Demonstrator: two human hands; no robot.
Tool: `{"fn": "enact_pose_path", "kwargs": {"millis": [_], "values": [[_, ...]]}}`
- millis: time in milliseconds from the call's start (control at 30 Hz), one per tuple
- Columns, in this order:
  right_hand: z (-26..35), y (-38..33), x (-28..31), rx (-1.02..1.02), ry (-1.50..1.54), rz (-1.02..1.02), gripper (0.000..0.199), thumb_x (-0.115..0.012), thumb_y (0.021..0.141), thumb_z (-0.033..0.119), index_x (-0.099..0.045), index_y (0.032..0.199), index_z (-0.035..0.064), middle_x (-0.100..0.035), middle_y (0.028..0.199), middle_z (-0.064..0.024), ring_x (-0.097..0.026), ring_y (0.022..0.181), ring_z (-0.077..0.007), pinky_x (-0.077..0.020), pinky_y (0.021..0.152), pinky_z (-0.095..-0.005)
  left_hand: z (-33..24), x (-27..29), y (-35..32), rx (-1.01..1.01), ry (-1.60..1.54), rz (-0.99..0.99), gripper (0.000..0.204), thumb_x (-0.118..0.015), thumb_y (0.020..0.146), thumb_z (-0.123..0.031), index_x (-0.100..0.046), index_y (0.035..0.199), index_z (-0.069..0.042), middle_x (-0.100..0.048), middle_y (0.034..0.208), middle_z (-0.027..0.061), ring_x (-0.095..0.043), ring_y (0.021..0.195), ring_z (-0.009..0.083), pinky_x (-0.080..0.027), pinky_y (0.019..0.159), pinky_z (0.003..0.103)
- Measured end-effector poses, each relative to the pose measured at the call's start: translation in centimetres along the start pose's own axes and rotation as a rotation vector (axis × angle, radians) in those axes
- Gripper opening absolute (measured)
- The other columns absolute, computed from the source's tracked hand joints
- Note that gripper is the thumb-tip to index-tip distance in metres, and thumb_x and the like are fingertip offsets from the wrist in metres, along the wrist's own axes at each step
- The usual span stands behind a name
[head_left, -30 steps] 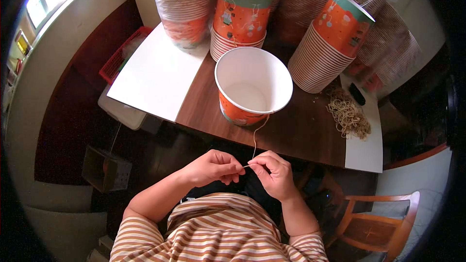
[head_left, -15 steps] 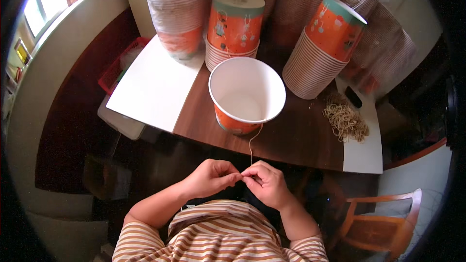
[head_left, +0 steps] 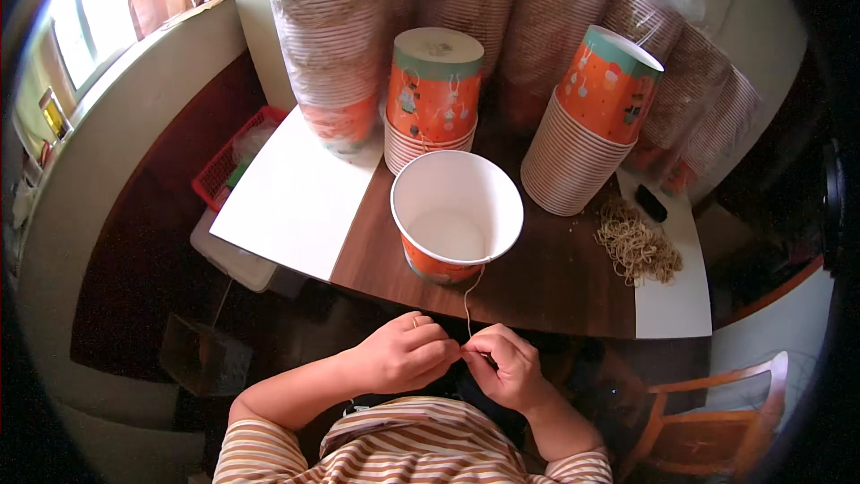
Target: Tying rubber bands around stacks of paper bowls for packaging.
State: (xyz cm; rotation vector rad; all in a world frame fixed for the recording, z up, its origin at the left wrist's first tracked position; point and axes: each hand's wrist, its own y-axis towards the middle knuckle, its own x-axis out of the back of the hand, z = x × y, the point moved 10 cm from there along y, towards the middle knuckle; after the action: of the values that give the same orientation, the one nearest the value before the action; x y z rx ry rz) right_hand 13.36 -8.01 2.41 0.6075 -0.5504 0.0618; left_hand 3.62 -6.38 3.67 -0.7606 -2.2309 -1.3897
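An open orange paper cup [head_left: 456,217] with a white inside stands near the front edge of the brown table [head_left: 555,282]. A thin pale string [head_left: 469,298] hangs from its rim down to my hands. My left hand [head_left: 405,351] and my right hand [head_left: 507,364] meet just below the table edge, fingertips pinched together on the string's lower end.
Two stacks of upturned orange cups [head_left: 434,99] [head_left: 591,121] stand behind the open cup, with tall wrapped cup stacks [head_left: 333,36] at the back. A pile of rubber bands [head_left: 638,248] lies right, a white sheet [head_left: 300,193] left, a wooden chair [head_left: 717,426] lower right.
My hands and the string's end stay pinched together below the table edge. The view has shifted slightly, so the cup and stacks sit a little lower and more central.
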Motion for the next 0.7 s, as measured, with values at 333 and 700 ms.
{"fn": "enact_pose_path", "kwargs": {"millis": [333,700], "values": [[1.0,1.1,0.5,-0.007,0.066,0.113,0.014,-0.064,0.075,-0.001,-0.056,0.086,0.0023,-0.058,0.079,-0.0113,-0.06,0.07,-0.0249,-0.0487,0.06,-0.0323,-2.2,1.1,1.8,-0.311,0.135,0.177,0.014,-0.065,0.071,-0.01,-0.058,0.082,-0.006,-0.047,0.073,0.0022,-0.047,0.062,0.0161,-0.039,0.055,0.03],[-8.1,11.1,8.3,-0.037,-0.267,-0.252,0.007,-0.06,0.079,0.005,-0.057,0.08,-0.0015,-0.054,0.088,-0.0111,-0.056,0.079,-0.0207,-0.0457,0.067,-0.0299,19.1,7.7,9.4,0.464,0.372,0.056,0.033,-0.06,0.071,-0.012,-0.061,0.102,0.0,-0.06,0.097,0.0191,-0.061,0.085,0.0337,-0.048,0.078,0.038]]}}
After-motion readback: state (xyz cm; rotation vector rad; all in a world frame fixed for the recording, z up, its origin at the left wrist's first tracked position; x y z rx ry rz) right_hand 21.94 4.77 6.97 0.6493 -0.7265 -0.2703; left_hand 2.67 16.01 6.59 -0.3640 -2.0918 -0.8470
